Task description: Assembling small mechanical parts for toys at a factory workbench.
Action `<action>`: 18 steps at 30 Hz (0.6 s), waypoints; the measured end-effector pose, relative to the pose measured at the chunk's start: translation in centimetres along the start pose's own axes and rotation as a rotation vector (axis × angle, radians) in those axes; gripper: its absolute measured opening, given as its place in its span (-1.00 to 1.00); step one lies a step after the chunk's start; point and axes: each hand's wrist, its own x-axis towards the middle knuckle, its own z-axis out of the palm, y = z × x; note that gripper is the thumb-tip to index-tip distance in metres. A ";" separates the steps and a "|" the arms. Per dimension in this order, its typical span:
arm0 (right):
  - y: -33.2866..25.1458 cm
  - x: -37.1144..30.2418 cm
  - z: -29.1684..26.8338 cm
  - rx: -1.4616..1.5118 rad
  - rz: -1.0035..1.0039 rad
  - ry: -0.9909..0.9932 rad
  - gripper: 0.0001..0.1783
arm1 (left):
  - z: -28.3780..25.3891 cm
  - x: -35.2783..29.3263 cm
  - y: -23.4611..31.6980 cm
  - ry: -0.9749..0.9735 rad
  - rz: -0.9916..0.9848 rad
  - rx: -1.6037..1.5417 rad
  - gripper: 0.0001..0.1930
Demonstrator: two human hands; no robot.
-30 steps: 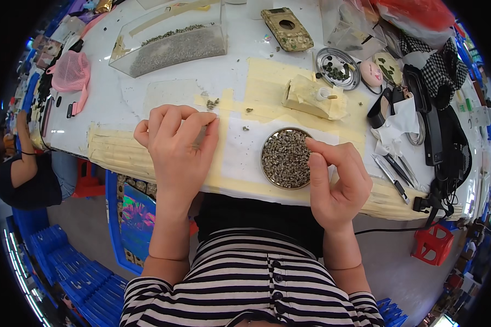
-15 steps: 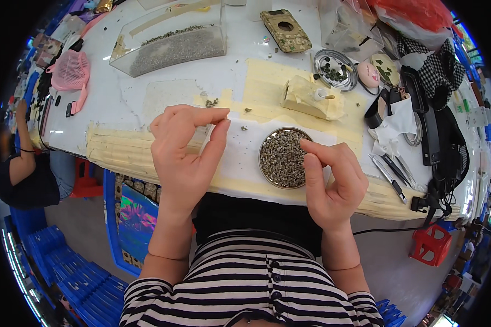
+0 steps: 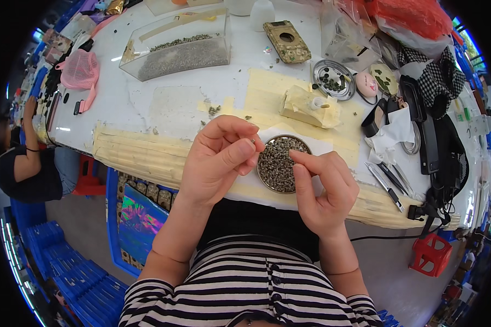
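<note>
A round shallow dish (image 3: 281,192) full of small grey-brown parts (image 3: 276,170) stands on the white sheet in front of me. Over the dish's left edge, my left hand (image 3: 218,163) pinches thumb and forefinger together; a tiny speck shows at the tips, too small to name. My right hand (image 3: 328,191) hovers at the dish's right side. Its thumb and forefinger come together above the parts, and whatever they hold is too small to make out. Beyond the dish sits a block wrapped in yellowish tape (image 3: 305,109) with a small white cup (image 3: 317,102) on it.
At the back are a clear bin (image 3: 126,68) of similar parts and a camouflage model hull (image 3: 295,53). Tweezers (image 3: 402,177), a utility knife (image 3: 384,188), a clear dish (image 3: 315,82) and a pink ball-like object (image 3: 365,84) lie right. Another person (image 3: 27,171) sits far left.
My left hand has moved right and nearer, from beside the dish to its left edge. My right hand has shifted slightly left over the parts. The whole view has tilted a little.
</note>
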 end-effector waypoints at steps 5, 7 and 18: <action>0.0 -0.1 0.0 0.006 -0.002 -0.003 -0.78 | -1.1 0.1 0.1 -0.077 -0.051 -0.090 -0.83; 0.1 -0.1 0.0 0.007 0.000 0.000 -0.78 | -1.1 0.2 0.3 -0.056 -0.082 -0.055 -0.80; -0.1 -0.1 -0.1 -0.007 0.028 -0.021 -0.77 | 1.0 0.2 -0.6 0.027 0.079 0.352 -0.77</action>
